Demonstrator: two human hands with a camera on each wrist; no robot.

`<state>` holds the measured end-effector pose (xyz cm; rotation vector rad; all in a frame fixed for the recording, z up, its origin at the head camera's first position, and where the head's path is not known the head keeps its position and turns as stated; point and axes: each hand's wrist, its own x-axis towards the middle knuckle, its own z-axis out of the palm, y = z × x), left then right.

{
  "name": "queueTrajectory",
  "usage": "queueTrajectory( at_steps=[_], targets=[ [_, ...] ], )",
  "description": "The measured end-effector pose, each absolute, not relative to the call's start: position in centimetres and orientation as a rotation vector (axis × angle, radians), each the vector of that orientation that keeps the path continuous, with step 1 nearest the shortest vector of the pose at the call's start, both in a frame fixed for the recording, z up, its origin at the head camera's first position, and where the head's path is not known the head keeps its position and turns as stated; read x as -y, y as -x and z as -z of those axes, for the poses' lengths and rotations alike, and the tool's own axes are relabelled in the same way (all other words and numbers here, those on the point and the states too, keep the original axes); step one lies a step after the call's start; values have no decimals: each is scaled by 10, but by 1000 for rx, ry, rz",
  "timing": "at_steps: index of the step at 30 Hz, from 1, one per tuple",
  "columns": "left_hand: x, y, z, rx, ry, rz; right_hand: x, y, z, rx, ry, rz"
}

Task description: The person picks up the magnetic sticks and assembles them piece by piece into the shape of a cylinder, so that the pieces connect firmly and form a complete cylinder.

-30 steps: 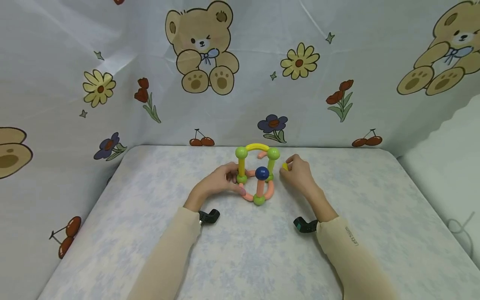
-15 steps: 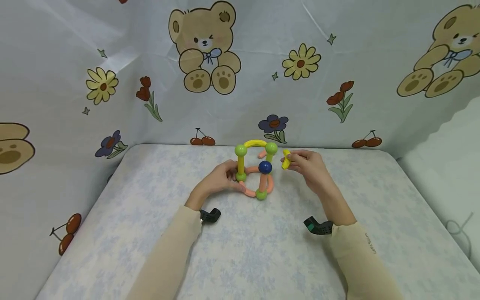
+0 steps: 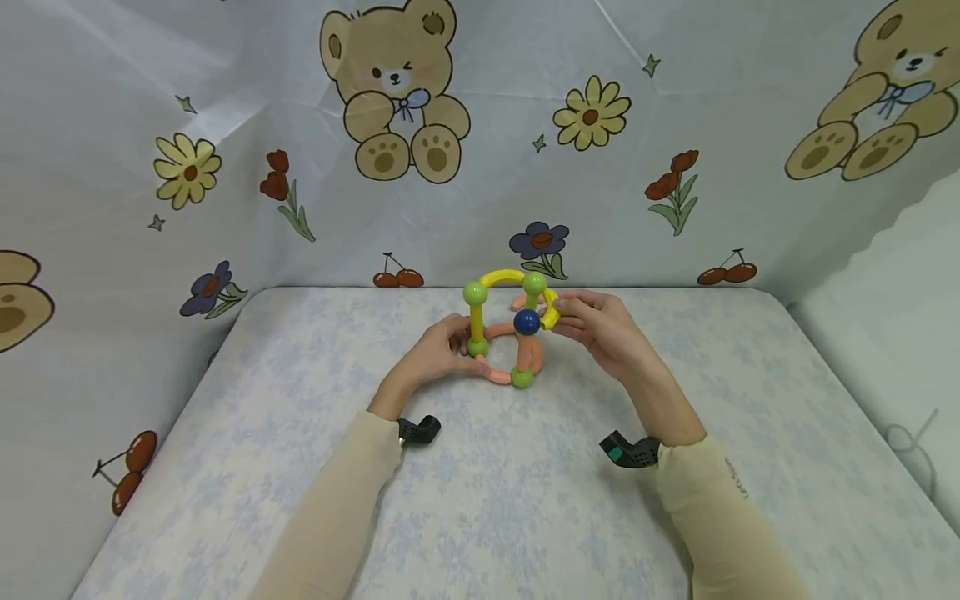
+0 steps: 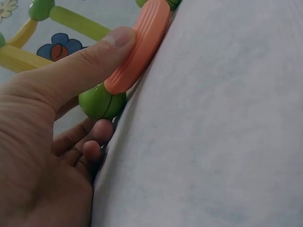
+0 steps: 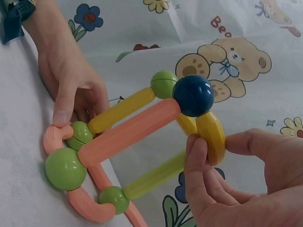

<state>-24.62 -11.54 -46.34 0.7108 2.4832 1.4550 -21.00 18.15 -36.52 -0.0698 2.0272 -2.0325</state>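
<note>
A ball-and-stick toy frame (image 3: 477, 323) stands on the table, with a ring of curved orange sticks and green balls at its base. My left hand (image 3: 435, 354) holds its lower left corner; the thumb presses a curved orange stick (image 4: 142, 47), and the fingers are beside a green ball (image 4: 102, 101). A blue ball (image 5: 193, 95) tops the upright orange stick (image 5: 130, 130). Between thumb and fingers my right hand (image 3: 603, 329) pinches a curved yellow stick (image 5: 215, 139), whose end meets the blue ball. Another curved yellow stick (image 3: 501, 276) bridges two upper green balls.
Behind the frame, an orange stick (image 3: 519, 302) appears to lie on the table (image 3: 480, 500), partly hidden. A cloth printed with bears and flowers (image 3: 465, 208) hangs at the table's back edge. Each wrist wears a black camera mount (image 3: 630, 451).
My right hand has lifted the curved yellow stick and brought it leftward to the blue ball. My left hand keeps hold of the frame's base.
</note>
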Motion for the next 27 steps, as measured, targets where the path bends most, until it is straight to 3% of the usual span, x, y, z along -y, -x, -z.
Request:
queueTrajectory(
  at_steps=[27],
  targets=[
    [112,245,465,-2502,-699,-1457,-163,201,364,-2018,38,2223]
  ],
)
